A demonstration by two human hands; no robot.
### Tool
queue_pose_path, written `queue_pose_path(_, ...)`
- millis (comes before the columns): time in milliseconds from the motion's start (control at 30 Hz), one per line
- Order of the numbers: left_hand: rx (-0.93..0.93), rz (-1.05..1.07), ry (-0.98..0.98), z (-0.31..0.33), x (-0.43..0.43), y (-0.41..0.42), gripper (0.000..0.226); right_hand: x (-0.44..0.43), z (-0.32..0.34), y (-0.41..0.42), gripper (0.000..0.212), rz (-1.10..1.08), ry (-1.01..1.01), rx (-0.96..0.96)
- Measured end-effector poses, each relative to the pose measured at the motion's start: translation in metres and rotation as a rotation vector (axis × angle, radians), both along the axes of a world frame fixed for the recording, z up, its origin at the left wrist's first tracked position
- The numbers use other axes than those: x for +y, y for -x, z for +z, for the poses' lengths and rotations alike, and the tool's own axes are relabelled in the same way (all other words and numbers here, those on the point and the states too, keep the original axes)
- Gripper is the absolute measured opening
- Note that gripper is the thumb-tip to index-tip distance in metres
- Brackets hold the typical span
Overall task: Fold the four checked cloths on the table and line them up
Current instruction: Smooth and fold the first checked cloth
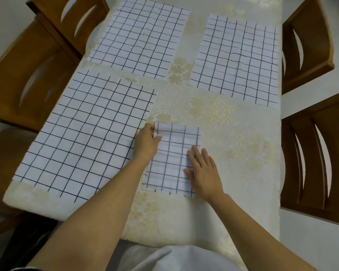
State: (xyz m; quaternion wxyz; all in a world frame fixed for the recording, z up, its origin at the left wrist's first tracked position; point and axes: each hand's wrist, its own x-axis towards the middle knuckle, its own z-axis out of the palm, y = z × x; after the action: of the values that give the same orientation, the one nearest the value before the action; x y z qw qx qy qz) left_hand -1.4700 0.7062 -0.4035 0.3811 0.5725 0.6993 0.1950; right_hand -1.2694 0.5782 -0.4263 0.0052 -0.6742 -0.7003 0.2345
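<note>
My left hand (147,142) is at the far left corner of the folded cloth (169,163). Its fingers (148,128) curl over the edge and the thumb lies on top, so they pinch that corner. My right hand (204,171) lies palm down on the same cloth's right edge with its fingers straight and slightly spread, gripping nothing. The outer part of that hand rests past the edge on the surface (233,124). The folded cloth is a small rectangle of several layers, lying between the two hands and under their fingertips, and a lower layer peeks out at its near left corner. Just left of the left-hand fingers a large unfolded cloth (82,137) is spread flat. I cannot tell whether it touches the folded one, and my left forearm (106,192) crosses its near right corner. Well beyond the fingers of both hands lie two more flat cloths, the far left cloth (139,38) and the far right cloth (237,61), with a strip of bare surface between them. The surface wears a cream cover with pale gold flowers. Wooden chairs (27,79) stand along both long sides, outside each hand.
</note>
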Motion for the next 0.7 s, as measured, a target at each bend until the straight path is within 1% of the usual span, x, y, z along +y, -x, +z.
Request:
queue_pose_path(33, 0.038, -0.004, -0.029, -0.002, -0.002, -0.001, 0.044, -0.001, -0.001, -0.002, 0.070, 0.012, 0.001, -0.003)
queue_pose_path(100, 0.205, -0.003, -0.110, -0.002, -0.006, -0.004, 0.052, -0.002, -0.002, -0.003, 0.070, 0.025, -0.003, -0.009)
queue_pose_path(167, 0.364, -0.049, -0.253, 0.002, -0.010, -0.010, 0.054, -0.001, 0.000, -0.002, 0.071, 0.017, -0.001, -0.014)
queue_pose_path(233, 0.393, -0.173, -0.399, 0.005, -0.012, -0.020, 0.050, 0.002, 0.001, 0.002, 0.073, -0.003, -0.005, -0.019)
queue_pose_path(267, 0.388, -0.252, -0.432, 0.004, -0.013, -0.025, 0.048, 0.003, 0.001, 0.004, 0.074, -0.014, -0.005, -0.022)
queue_pose_path(300, 0.384, -0.336, -0.432, 0.003, -0.015, -0.031, 0.046, 0.004, 0.001, 0.006, 0.075, -0.021, -0.003, -0.029)
queue_pose_path(367, 0.415, -0.508, -0.352, 0.000, -0.020, -0.041, 0.050, 0.005, 0.000, 0.008, 0.076, -0.027, 0.008, -0.049)
queue_pose_path(433, 0.507, -0.636, -0.259, -0.007, -0.026, -0.047, 0.058, 0.006, 0.000, 0.009, 0.077, -0.033, 0.008, -0.060)
queue_pose_path(467, 0.554, -0.669, -0.225, -0.013, -0.028, -0.047, 0.061, 0.006, 0.000, 0.009, 0.077, -0.036, 0.005, -0.061)
queue_pose_path(533, 0.604, -0.666, -0.184, -0.022, -0.030, -0.045, 0.065, 0.006, 0.001, 0.008, 0.077, -0.041, 0.003, -0.058)
queue_pose_path(700, 0.609, -0.640, -0.156, -0.031, -0.028, -0.037, 0.069, 0.009, 0.007, 0.005, 0.081, -0.045, 0.011, -0.060)
